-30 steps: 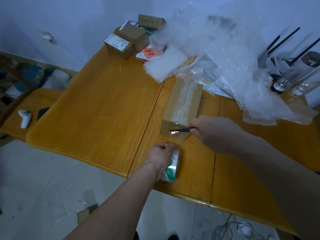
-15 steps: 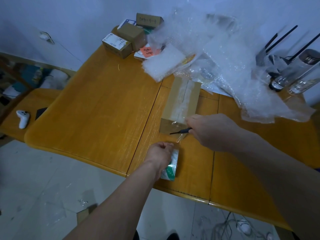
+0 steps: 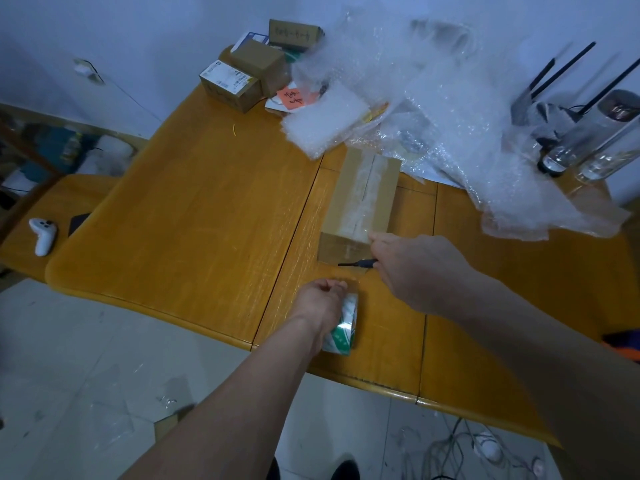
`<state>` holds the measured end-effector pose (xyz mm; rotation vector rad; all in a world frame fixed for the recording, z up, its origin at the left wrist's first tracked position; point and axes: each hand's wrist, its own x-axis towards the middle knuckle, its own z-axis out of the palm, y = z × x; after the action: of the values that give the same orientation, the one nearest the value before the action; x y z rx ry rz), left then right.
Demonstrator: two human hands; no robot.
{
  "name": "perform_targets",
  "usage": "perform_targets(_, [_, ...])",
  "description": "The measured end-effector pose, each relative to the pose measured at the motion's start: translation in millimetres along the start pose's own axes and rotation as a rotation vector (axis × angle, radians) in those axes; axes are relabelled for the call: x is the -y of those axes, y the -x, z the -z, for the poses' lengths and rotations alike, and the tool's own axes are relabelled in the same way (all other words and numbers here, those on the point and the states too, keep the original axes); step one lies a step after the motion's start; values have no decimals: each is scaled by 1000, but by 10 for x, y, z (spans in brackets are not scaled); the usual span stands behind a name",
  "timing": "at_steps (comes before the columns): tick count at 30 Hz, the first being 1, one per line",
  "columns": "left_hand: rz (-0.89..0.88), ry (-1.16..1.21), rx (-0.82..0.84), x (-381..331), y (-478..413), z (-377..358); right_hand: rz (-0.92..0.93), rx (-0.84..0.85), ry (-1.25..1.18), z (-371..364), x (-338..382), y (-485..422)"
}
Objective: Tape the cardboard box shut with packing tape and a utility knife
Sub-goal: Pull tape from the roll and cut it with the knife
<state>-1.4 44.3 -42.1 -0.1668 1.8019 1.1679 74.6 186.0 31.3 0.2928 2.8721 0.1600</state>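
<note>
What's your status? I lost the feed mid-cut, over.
Left hand shut on tape roll. Right hand shut on utility knife, blade at near end of cardboard box. Bubble wrap behind box, clear of cut.

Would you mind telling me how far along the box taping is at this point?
Done: a clear tape strip already runs along the top seam of the cardboard box and down its near end. In hand: the left hand grips the tape roll, pulling the tape away from the box, while the right hand holds the utility knife at the box's base. Left: severing the tape and pressing the end down.
</note>
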Motion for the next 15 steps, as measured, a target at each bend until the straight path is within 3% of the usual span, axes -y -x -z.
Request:
perform_targets(10, [8,15,-3,-5,-8,-19,2,-216,-42,-187,51,8])
perform_targets(15, [5,16,-9,-14,5,-25,-18,-125,-45,-169,116,-8])
